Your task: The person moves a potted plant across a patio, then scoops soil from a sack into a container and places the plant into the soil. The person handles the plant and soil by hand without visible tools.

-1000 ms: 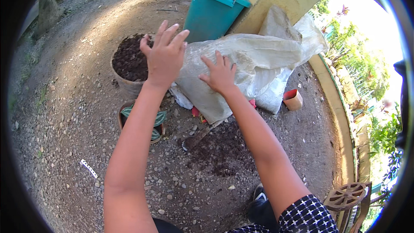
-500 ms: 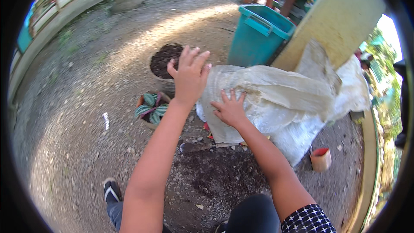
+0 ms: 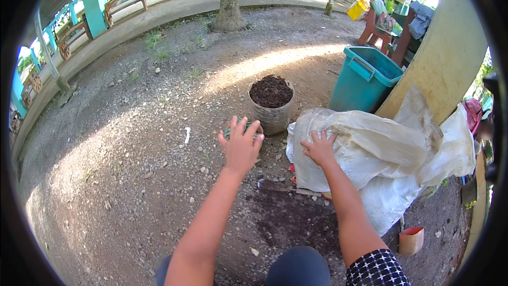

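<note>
My left hand (image 3: 242, 145) reaches out with fingers spread and nothing in them. Behind it a striped-leaf potted plant (image 3: 226, 134) is mostly hidden; whether the hand touches it I cannot tell. My right hand (image 3: 320, 148) lies open, fingers spread, on the left part of a whitish plastic sack (image 3: 370, 132). Just beyond my hands, a round translucent container (image 3: 276, 120) holds dark crumbly soil (image 3: 271, 91). Below the sack's near edge, a flat tool with a dark blade (image 3: 275, 185) lies on the ground, its other end partly covered.
A teal bin (image 3: 346, 87) stands behind the sack, beside a pale slanted panel (image 3: 442, 47). At the right lies a small reddish pot (image 3: 411, 241). Dark loose soil (image 3: 293, 217) covers ground before my knees. Farther off are a tree trunk (image 3: 228, 0) and wooden benches (image 3: 124, 5).
The view has tilted up and turned left. My left hand has shifted from in front of the soil container to in front of the potted plant. My right hand stays on the sack.
</note>
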A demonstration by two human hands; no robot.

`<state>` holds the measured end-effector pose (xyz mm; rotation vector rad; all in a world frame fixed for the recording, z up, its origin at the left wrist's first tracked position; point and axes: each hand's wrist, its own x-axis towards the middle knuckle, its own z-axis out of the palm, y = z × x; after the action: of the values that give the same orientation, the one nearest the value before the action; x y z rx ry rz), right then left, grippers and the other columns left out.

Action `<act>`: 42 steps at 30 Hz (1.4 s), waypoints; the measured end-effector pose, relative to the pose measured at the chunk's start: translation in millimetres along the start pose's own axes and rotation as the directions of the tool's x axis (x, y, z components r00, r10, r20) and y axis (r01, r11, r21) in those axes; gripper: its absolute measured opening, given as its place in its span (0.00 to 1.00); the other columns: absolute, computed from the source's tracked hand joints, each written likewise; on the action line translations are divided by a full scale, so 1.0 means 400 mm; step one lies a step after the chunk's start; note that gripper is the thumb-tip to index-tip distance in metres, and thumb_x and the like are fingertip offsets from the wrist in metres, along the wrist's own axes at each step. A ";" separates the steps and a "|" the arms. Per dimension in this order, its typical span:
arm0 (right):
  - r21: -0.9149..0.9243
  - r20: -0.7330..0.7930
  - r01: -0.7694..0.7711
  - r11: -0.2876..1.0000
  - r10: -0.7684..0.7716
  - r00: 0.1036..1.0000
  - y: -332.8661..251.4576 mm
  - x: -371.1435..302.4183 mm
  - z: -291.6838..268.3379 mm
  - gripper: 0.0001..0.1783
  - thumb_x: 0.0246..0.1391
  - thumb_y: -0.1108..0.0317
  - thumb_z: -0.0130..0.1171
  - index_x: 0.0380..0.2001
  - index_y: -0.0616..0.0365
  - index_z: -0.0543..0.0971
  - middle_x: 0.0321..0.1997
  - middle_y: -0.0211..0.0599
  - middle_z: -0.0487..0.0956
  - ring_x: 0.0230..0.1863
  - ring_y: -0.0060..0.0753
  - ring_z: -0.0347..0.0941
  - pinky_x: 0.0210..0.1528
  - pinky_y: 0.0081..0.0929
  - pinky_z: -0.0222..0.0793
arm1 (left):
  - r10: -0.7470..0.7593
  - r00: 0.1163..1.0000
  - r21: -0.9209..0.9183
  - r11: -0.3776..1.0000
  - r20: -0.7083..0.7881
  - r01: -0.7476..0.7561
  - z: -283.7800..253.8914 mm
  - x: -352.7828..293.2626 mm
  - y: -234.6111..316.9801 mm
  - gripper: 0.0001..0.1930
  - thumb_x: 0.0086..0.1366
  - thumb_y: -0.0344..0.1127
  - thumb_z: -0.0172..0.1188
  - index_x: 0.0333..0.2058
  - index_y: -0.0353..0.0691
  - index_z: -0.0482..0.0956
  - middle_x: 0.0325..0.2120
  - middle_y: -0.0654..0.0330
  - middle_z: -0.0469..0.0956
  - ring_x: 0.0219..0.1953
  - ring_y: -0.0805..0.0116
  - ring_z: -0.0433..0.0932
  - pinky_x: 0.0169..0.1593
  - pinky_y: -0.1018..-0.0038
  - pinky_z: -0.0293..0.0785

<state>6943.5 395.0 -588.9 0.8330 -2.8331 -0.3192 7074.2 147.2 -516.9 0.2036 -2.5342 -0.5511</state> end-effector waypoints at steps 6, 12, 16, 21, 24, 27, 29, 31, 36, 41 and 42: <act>-0.272 0.030 0.173 0.947 -0.171 0.985 -0.067 -0.050 0.031 0.22 0.52 0.54 0.52 0.53 0.26 0.69 0.63 0.32 0.60 0.63 0.50 0.54 0.57 0.66 0.48 | 0.017 0.983 -0.081 0.997 0.182 -0.003 0.072 -0.169 -0.033 0.36 0.54 0.50 0.61 0.62 0.59 0.57 0.65 0.58 0.46 0.67 0.50 0.40 0.56 0.32 0.37; -0.297 0.400 0.746 0.597 -0.631 0.664 -0.074 -0.239 -0.059 0.25 0.53 0.60 0.48 0.56 0.36 0.65 0.60 0.31 0.63 0.57 0.33 0.61 0.53 0.37 0.60 | -0.135 0.891 -0.063 0.982 0.433 0.179 0.133 -0.203 -0.004 0.45 0.52 0.45 0.64 0.64 0.57 0.46 0.66 0.55 0.40 0.67 0.46 0.36 0.55 0.30 0.42; -0.108 0.653 0.745 0.658 -0.518 0.553 0.012 -0.362 -0.104 0.22 0.52 0.63 0.47 0.52 0.38 0.66 0.50 0.27 0.68 0.50 0.28 0.64 0.45 0.28 0.62 | -0.129 0.924 -0.214 0.952 0.361 0.217 0.163 -0.252 0.093 0.45 0.52 0.43 0.65 0.64 0.58 0.47 0.65 0.54 0.43 0.67 0.46 0.38 0.55 0.30 0.44; -0.125 0.562 0.683 0.720 -0.516 0.647 0.160 -0.480 -0.061 0.14 0.50 0.63 0.49 0.42 0.45 0.69 0.44 0.28 0.68 0.51 0.29 0.64 0.45 0.29 0.64 | 0.151 0.926 -0.408 0.913 0.345 0.004 0.204 -0.408 0.281 0.40 0.57 0.54 0.56 0.64 0.64 0.45 0.66 0.54 0.41 0.67 0.45 0.39 0.55 0.30 0.40; -0.034 0.642 0.727 0.686 -0.542 0.542 0.265 -0.602 -0.004 0.11 0.47 0.61 0.52 0.34 0.49 0.70 0.38 0.30 0.70 0.46 0.32 0.67 0.42 0.31 0.68 | 0.196 0.906 -0.410 0.912 0.374 -0.028 0.278 -0.495 0.361 0.40 0.56 0.54 0.57 0.64 0.65 0.46 0.66 0.55 0.42 0.67 0.45 0.39 0.55 0.30 0.42; 0.033 0.790 0.744 0.667 -0.474 0.390 0.417 -0.732 0.041 0.10 0.45 0.59 0.53 0.30 0.51 0.72 0.33 0.31 0.71 0.41 0.33 0.70 0.38 0.31 0.71 | 0.179 0.928 -0.400 0.916 0.327 -0.036 0.342 -0.561 0.444 0.41 0.55 0.51 0.59 0.64 0.63 0.47 0.65 0.55 0.44 0.66 0.46 0.43 0.55 0.32 0.45; -0.011 0.896 0.686 0.727 -0.297 0.329 0.494 -0.825 0.076 0.10 0.44 0.59 0.54 0.27 0.52 0.74 0.31 0.30 0.71 0.38 0.33 0.69 0.38 0.28 0.71 | 0.196 0.922 -0.428 0.903 0.333 -0.038 0.371 -0.600 0.486 0.42 0.53 0.49 0.61 0.64 0.64 0.48 0.65 0.55 0.45 0.66 0.47 0.44 0.55 0.32 0.46; 0.000 0.749 0.706 0.709 -0.468 0.469 0.552 -0.902 0.102 0.10 0.43 0.59 0.56 0.27 0.52 0.74 0.31 0.29 0.70 0.38 0.32 0.68 0.39 0.27 0.71 | 0.239 0.909 -0.445 0.893 0.342 -0.067 0.394 -0.638 0.521 0.42 0.53 0.49 0.62 0.63 0.65 0.49 0.65 0.56 0.45 0.66 0.48 0.44 0.55 0.32 0.47; -0.107 0.474 0.669 0.736 -0.553 0.685 0.659 -1.020 0.154 0.08 0.40 0.61 0.59 0.23 0.49 0.72 0.31 0.27 0.68 0.39 0.30 0.66 0.38 0.27 0.65 | 0.313 0.874 -0.459 0.880 0.371 -0.120 0.455 -0.707 0.620 0.41 0.54 0.50 0.61 0.63 0.67 0.49 0.65 0.56 0.44 0.66 0.47 0.45 0.52 0.31 0.49; -0.318 0.734 0.507 0.801 -0.130 0.666 0.789 -1.197 0.249 0.11 0.49 0.57 0.51 0.32 0.50 0.76 0.36 0.32 0.74 0.42 0.33 0.69 0.43 0.30 0.63 | 0.336 0.865 -0.453 0.879 0.372 -0.147 0.476 -0.748 0.664 0.41 0.52 0.52 0.62 0.63 0.67 0.50 0.65 0.56 0.46 0.66 0.48 0.46 0.52 0.31 0.49; -0.452 0.776 0.362 0.815 0.159 0.611 0.808 -1.229 0.289 0.14 0.52 0.56 0.49 0.35 0.50 0.78 0.39 0.34 0.76 0.45 0.35 0.70 0.45 0.31 0.63 | 0.325 0.879 -0.457 0.878 0.348 -0.144 0.484 -0.752 0.665 0.41 0.52 0.52 0.62 0.63 0.67 0.50 0.65 0.57 0.46 0.66 0.48 0.46 0.52 0.31 0.49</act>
<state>7159.8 948.6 -669.5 0.8437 -3.0287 -1.9130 7217.2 529.9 -695.4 -0.4316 -2.6986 -1.1174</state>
